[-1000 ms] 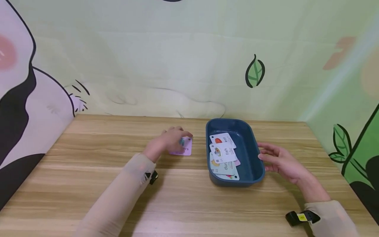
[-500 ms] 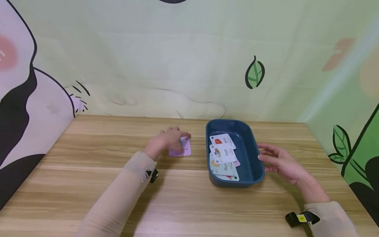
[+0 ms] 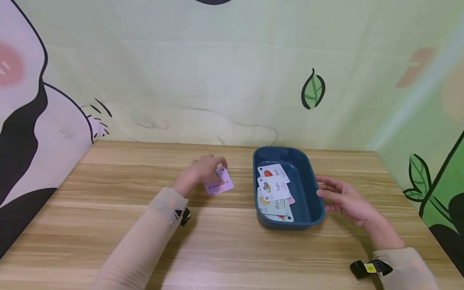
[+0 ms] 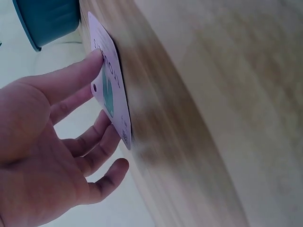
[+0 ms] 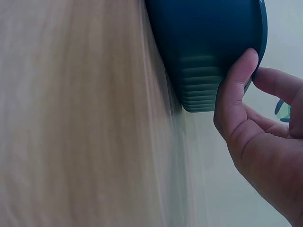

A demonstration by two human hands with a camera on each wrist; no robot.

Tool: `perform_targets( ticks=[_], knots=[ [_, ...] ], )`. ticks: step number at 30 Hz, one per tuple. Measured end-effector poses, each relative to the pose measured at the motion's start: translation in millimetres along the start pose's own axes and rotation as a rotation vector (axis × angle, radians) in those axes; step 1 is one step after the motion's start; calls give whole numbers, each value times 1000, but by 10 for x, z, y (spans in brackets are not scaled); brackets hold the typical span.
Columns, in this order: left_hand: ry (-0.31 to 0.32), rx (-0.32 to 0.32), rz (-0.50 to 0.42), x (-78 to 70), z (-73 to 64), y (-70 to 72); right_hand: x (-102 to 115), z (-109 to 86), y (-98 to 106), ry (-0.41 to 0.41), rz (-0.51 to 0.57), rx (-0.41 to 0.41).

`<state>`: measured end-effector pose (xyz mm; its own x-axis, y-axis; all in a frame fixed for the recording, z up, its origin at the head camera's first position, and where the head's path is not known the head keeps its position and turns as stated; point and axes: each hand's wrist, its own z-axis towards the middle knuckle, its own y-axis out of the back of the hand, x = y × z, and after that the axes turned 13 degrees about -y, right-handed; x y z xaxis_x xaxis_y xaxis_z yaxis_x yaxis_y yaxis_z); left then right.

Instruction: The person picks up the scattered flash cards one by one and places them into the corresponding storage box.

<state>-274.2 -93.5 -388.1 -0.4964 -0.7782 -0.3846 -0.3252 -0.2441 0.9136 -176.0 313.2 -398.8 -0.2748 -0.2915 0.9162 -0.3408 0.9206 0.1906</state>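
My left hand (image 3: 203, 171) pinches a pale purple flash card (image 3: 224, 185) printed "trousers". In the left wrist view, the thumb lies on the card's (image 4: 111, 78) printed side and other fingers meet its far edge. One long edge of the card is at the tabletop; whether it is fully lifted is hard to tell. A dark blue rectangular tub (image 3: 306, 197) stands right of the card. Inside it, a "fish" card (image 3: 277, 189) overlaps several other cards along the left side. My right hand (image 3: 342, 197) rests against the tub's right outer wall, its fingertips at the rim.
The wood-grain table (image 3: 224, 249) runs back to a pale green printed cloth backdrop (image 3: 203, 72). The tub's far end is close to that backdrop. Each sleeve carries a small black wrist device, such as the right one (image 3: 362, 268).
The trousers card has turned at an angle and shifted slightly toward me along with my left hand, showing more of its printed word. My right hand and the tub keep their places.
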Motion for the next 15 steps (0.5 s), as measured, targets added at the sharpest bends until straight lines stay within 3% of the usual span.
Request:
perform_targets(
  ticks=[6,15],
  knots=[
    [2,-72,-28,29,-16,1,-10,1,-3,2,1,1],
    [27,-129,-123,94,-103,54,-2,11,-2,4,7,10]
  ],
)
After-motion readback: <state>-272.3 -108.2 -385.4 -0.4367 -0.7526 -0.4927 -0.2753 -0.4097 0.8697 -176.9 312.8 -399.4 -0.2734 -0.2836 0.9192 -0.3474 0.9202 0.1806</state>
